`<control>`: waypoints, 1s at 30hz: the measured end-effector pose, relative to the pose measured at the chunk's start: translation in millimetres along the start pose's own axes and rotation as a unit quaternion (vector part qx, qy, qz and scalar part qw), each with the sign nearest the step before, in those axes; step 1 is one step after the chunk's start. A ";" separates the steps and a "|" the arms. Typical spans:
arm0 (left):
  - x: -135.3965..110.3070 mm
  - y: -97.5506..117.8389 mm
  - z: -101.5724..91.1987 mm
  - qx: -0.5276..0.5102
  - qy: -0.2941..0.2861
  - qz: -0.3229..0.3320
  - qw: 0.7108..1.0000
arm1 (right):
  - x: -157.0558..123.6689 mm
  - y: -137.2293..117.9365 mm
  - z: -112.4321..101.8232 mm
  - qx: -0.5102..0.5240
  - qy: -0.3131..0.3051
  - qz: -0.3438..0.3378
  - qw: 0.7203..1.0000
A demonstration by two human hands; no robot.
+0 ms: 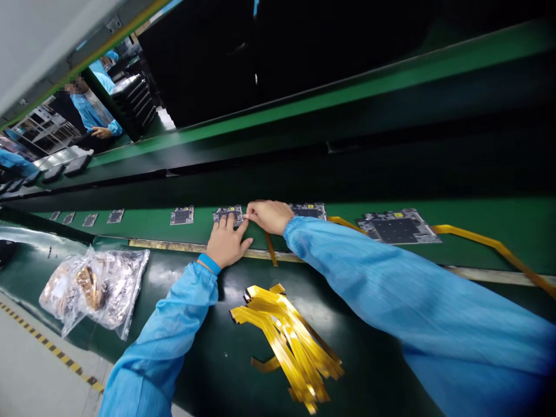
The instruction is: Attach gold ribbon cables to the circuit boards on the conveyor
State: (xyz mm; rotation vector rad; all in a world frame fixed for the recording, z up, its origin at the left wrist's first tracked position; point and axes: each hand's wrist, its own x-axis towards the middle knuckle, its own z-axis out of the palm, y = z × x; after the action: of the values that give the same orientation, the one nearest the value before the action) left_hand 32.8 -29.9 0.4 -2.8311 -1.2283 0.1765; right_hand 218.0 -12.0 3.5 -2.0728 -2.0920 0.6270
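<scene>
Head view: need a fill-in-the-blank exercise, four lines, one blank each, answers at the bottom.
1. The left hand lays its fingers on a circuit board, and the right hand is at that board's ____ edge.
2. Both sleeves are ____ in colour.
3. The clear plastic bags lie to the ____ of the pile of flat yellow cables.
4. The striped floor marking is yellow and ____.

Missing words: right; blue; left; black.

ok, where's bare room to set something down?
Bench: between plastic bags and left sleeve; between cable pile and right sleeve. Green strip: gap between fourth and fifth boards from the right. Crowded: around left hand and right hand.
</scene>
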 end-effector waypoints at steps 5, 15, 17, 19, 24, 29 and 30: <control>-13.7 -25.1 6.9 -0.130 0.067 0.038 0.988 | -29.6 12.4 4.2 0.049 0.019 -0.055 0.997; -34.7 -35.1 18.6 -0.193 0.189 0.028 0.962 | -117.2 -2.0 21.1 0.133 -0.089 -0.190 0.969; -34.2 -34.2 18.7 -0.184 0.184 0.033 0.965 | -123.4 -10.1 26.7 0.118 -0.088 -0.187 0.971; -34.1 -34.3 18.9 -0.182 0.183 0.033 0.966 | -126.1 -16.4 30.9 0.107 -0.090 -0.185 0.973; -33.1 -38.9 20.8 -0.202 0.178 -0.005 0.963 | -126.9 -23.1 30.2 0.125 -0.118 -0.196 0.966; -27.3 -52.2 21.1 -0.245 0.186 -0.074 0.948 | -124.0 -20.8 26.6 0.197 -0.099 -0.235 0.946; -25.0 -56.4 20.2 -0.247 0.185 -0.089 0.947 | -122.9 -20.3 26.9 0.218 -0.093 -0.243 0.941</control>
State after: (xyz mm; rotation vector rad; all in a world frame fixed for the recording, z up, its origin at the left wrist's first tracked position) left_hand -27.5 -9.6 -12.4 -2.8983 -1.5952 -0.7349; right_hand 194.9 -137.1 10.8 -1.2432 -2.1846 1.1047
